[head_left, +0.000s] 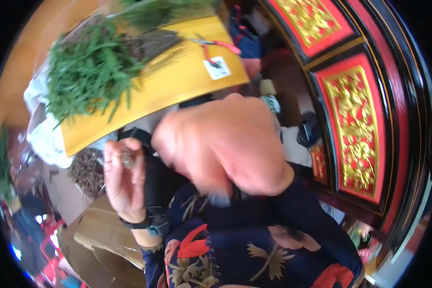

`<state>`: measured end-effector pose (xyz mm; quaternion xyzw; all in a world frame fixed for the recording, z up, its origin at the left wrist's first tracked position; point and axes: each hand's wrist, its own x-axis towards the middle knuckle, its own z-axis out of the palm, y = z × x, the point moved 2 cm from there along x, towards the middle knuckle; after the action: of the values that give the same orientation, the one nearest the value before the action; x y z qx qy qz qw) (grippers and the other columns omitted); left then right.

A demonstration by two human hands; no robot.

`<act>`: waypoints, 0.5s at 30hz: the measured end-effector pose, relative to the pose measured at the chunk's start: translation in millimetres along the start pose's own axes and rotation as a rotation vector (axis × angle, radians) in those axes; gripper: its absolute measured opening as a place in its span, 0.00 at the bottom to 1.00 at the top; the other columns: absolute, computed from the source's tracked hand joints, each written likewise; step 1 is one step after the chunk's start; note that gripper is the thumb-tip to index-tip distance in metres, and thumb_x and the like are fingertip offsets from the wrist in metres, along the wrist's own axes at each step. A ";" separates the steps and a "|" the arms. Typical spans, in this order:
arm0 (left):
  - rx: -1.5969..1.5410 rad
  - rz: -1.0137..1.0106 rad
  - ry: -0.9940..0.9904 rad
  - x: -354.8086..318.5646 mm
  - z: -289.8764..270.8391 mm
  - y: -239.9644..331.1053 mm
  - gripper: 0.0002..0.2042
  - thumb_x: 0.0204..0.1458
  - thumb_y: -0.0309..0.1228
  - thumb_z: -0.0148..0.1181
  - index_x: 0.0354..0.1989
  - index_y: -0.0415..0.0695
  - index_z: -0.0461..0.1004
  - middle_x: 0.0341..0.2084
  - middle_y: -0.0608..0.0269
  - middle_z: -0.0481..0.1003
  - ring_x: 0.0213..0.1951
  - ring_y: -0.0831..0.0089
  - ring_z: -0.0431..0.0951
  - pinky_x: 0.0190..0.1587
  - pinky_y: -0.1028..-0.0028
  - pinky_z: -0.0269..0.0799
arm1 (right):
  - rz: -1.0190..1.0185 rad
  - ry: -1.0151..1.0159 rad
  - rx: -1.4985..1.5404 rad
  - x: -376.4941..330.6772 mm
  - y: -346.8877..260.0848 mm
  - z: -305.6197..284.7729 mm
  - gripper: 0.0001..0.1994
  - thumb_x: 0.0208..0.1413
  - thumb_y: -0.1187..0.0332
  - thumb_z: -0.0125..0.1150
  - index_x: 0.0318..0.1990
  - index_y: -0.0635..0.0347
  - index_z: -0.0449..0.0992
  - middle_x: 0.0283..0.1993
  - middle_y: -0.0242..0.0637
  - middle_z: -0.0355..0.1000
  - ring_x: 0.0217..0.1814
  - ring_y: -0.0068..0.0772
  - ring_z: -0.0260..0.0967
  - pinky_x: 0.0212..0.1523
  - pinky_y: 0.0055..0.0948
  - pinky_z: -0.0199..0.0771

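My left hand (125,185) is raised at the near edge of the yellow table (168,91). Its fingers curl around a small, round, brownish thing (128,157) whose kind I cannot make out. My right hand (221,139) is large and close, and motion blurs it. Its fingers bend down toward my body, and I cannot tell whether they grip anything. Below its fingertips shows a blurred silvery patch (219,199). On the table lie a pile of green leafy sprigs (91,72), a bunch of thin brown stems (158,44) and red-handled pliers (221,45).
A small white card (217,68) lies beside the pliers. White plastic (45,139) hangs at the table's left corner. Beneath it is a heap of brown scraps (87,172), with an open cardboard box (103,235) nearer. A carved red and gold panel (355,132) stands at right.
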<state>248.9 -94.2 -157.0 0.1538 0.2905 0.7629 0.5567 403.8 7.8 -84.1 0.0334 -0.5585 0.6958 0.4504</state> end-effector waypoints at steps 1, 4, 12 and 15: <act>0.044 0.011 -0.003 -0.1 0.6 -0.2 0.07 0.52 0.30 0.53 0.34 0.42 0.63 0.36 0.49 0.69 0.20 0.81 0.60 0.20 0.88 0.56 | 0.254 0.060 -0.180 -1.2 13.3 -6.5 0.16 0.57 0.64 0.46 0.20 0.65 0.68 0.17 0.33 0.62 0.19 0.22 0.59 0.25 0.22 0.61; 0.007 -0.004 -0.039 2.4 9.3 -5.2 0.07 0.51 0.30 0.53 0.33 0.42 0.63 0.34 0.49 0.70 0.19 0.82 0.60 0.20 0.88 0.56 | 0.492 0.096 -0.353 -14.7 50.2 -9.6 0.14 0.58 0.67 0.46 0.25 0.67 0.70 0.22 0.34 0.66 0.24 0.19 0.62 0.31 0.19 0.63; 0.093 -0.020 -0.011 1.2 3.4 2.3 0.08 0.50 0.29 0.54 0.35 0.43 0.63 0.29 0.54 0.71 0.19 0.83 0.60 0.20 0.87 0.56 | 0.333 -0.024 -0.454 -2.5 66.3 6.3 0.08 0.53 0.75 0.53 0.39 0.68 0.74 0.30 0.34 0.69 0.31 0.21 0.66 0.35 0.20 0.66; 0.167 0.027 0.067 2.2 9.5 0.2 0.08 0.50 0.28 0.54 0.36 0.43 0.63 0.29 0.56 0.72 0.20 0.83 0.61 0.21 0.87 0.56 | 0.273 -0.052 -0.535 0.3 65.6 7.1 0.07 0.51 0.76 0.54 0.37 0.69 0.74 0.30 0.35 0.69 0.31 0.21 0.67 0.33 0.19 0.66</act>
<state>253.3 -89.6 -149.6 0.1781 0.3694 0.7481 0.5218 356.9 4.2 -130.2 -0.1442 -0.7325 0.5770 0.3311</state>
